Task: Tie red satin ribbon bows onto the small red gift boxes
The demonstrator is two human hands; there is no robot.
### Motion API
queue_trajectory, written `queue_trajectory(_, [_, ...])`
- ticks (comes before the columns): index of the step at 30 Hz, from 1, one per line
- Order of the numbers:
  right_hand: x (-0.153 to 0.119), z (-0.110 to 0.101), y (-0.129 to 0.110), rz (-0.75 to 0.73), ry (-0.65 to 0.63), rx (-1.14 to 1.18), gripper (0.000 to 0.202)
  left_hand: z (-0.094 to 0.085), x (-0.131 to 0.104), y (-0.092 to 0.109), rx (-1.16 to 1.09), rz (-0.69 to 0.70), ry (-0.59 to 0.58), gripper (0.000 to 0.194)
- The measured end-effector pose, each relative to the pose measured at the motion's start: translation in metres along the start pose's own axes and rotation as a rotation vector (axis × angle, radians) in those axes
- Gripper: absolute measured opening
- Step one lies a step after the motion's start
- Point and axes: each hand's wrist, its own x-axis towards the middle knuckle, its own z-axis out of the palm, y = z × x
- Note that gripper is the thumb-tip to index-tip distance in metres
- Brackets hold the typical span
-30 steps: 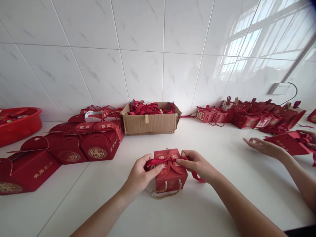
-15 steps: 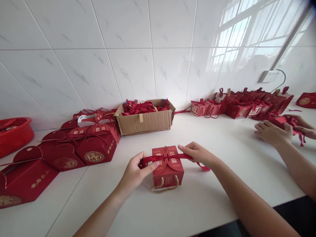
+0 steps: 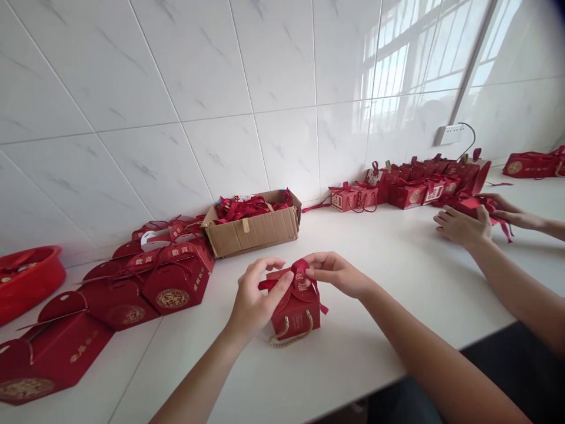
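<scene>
A small red gift box (image 3: 295,321) stands on the white table in front of me, its gold rope handle (image 3: 291,340) hanging on the near side. Across its top runs a dark red ribbon (image 3: 300,268), raised into a loop. My right hand (image 3: 333,272) pinches that loop at the box's right top edge, and a ribbon tail hangs below it. At the left top edge is my left hand (image 3: 256,291), thumb stretched over the lid towards the loop and fingers apart. Part of the lid and the ribbon's left end are hidden behind my left hand.
A cardboard box (image 3: 253,232) full of red ribbons stands by the wall. Larger red boxes (image 3: 176,291) line the left, beside a red basin (image 3: 33,282). Several small boxes (image 3: 406,194) stand back right. Another person's hands (image 3: 468,227) handle a red box at right.
The ribbon, stretched straight across the lid before, now forms a raised loop in my right fingers. My left hand has loosened and spread its fingers. The view has turned and tilted slightly.
</scene>
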Motion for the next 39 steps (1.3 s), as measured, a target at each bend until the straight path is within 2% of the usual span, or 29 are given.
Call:
queue_trajectory(3, [0.003,0.006,0.003,-0.018,0.03,-0.041,0.03,0.007,0.01,0.011,-0.038,-0.024,0.015,0.033])
queue_trajectory(7, [0.005,0.011,0.007,-0.028,0.114,-0.052,0.035,0.01,0.016,0.017,-0.037,-0.028,0.013,0.021])
queue_trajectory(10, [0.007,0.013,0.011,-0.023,0.198,-0.145,0.039,0.01,0.016,0.019,-0.023,0.01,0.032,0.018])
queue_trajectory(14, [0.007,0.018,0.017,-0.072,0.304,-0.277,0.031,0.007,0.014,0.017,0.004,0.047,0.027,0.019])
queue_trajectory(18, [0.007,0.024,0.02,-0.141,0.382,-0.345,0.026,-0.003,0.012,0.001,0.006,-0.069,0.033,0.023])
queue_trajectory(23, [0.005,0.029,0.017,-0.076,0.307,-0.3,0.025,-0.015,0.008,-0.033,-0.028,-0.233,-0.084,0.034])
queue_trajectory(25, [0.005,0.032,0.016,-0.079,0.292,-0.302,0.025,-0.017,0.006,-0.043,-0.026,-0.276,-0.093,0.038])
queue_trajectory(28, [0.004,0.036,0.014,-0.069,0.245,-0.263,0.024,-0.021,0.007,-0.049,-0.019,-0.312,-0.114,0.037])
queue_trajectory(30, [0.004,0.04,0.013,-0.055,0.227,-0.244,0.023,-0.025,0.009,-0.047,-0.016,-0.319,-0.167,0.038])
queue_trajectory(33, [0.004,0.046,0.011,-0.031,0.293,-0.285,0.02,-0.033,0.009,-0.037,0.045,-0.285,-0.253,0.037])
queue_trajectory(35, [0.005,0.05,0.011,0.0,0.371,-0.317,0.017,-0.039,0.008,-0.027,0.131,-0.207,-0.275,0.031])
queue_trajectory(39, [0.009,0.051,0.011,0.033,0.458,-0.378,0.016,-0.044,0.004,-0.007,0.355,0.127,-0.231,0.016])
